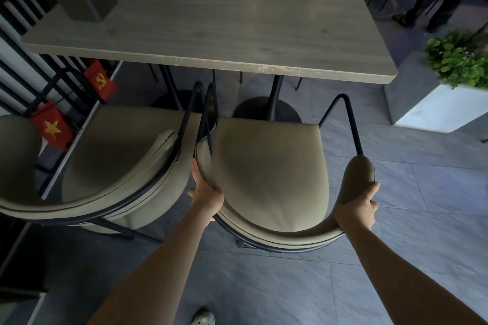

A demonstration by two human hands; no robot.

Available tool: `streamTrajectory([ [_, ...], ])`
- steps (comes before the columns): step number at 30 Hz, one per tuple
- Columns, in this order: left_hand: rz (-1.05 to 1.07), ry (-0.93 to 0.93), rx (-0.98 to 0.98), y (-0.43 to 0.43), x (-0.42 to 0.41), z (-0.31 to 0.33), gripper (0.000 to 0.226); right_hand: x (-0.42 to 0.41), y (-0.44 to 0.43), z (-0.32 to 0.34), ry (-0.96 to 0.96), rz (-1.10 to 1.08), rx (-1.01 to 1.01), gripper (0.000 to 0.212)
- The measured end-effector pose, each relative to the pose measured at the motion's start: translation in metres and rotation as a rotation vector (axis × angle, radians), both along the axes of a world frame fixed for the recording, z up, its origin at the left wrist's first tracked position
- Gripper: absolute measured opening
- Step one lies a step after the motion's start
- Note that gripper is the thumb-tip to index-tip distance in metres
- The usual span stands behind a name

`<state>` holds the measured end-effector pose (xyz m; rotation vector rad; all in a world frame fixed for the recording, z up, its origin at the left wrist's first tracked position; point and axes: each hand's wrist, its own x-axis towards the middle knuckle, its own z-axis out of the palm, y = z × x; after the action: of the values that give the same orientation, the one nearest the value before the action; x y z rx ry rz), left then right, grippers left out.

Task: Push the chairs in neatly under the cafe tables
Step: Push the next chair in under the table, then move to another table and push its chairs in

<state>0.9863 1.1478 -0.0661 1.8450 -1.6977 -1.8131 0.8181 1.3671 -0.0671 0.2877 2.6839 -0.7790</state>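
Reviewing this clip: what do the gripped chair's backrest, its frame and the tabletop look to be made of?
Chair backrest: padded olive-grey upholstery, likely faux leather, judging by its smooth sheen and stitched edge seam. Chair frame: thin black tubing, apparently painted metal. Tabletop: grey wood-grain surface, possibly laminate, with pale wear along the near edge.

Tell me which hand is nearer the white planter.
Right. The right hand grips the chair's backrest end on the white planter's side; the left hand grips the opposite end.
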Motion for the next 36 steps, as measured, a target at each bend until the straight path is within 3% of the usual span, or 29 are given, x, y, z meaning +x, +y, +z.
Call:
streamTrajectory([
  [5, -0.076, -0.023, -0.004, -0.005, 0.006, -0.002, 0.093, 0.000, -0.002, -0.002, -0.002, -0.004, 0.052, 0.099],
  [9, -0.140, -0.129, -0.127, -0.002, 0.003, 0.005, 0.097, 0.001, -0.002, -0.005, -0.038, 0.028, 0.097, 0.106],
  [14, -0.255, -0.262, -0.336, 0.013, -0.011, 0.018, 0.101, -0.004, -0.002, 0.006, -0.022, 0.273, 0.219, 0.105],
  [18, -0.337, -0.358, -0.467, 0.030, -0.042, 0.036, 0.100, -0.018, -0.005, 0.031, -0.043, 0.418, 0.187, 0.095],
  [28, -0.514, -0.268, -0.463, 0.084, -0.156, 0.094, 0.087, -0.081, 0.010, 0.110, -0.050, 0.485, -0.084, 0.084],
  [36, -0.528, -0.140, -0.457, 0.080, -0.257, 0.136, 0.079, -0.179, 0.002, 0.157, -0.018, 0.539, -0.107, 0.080],
])
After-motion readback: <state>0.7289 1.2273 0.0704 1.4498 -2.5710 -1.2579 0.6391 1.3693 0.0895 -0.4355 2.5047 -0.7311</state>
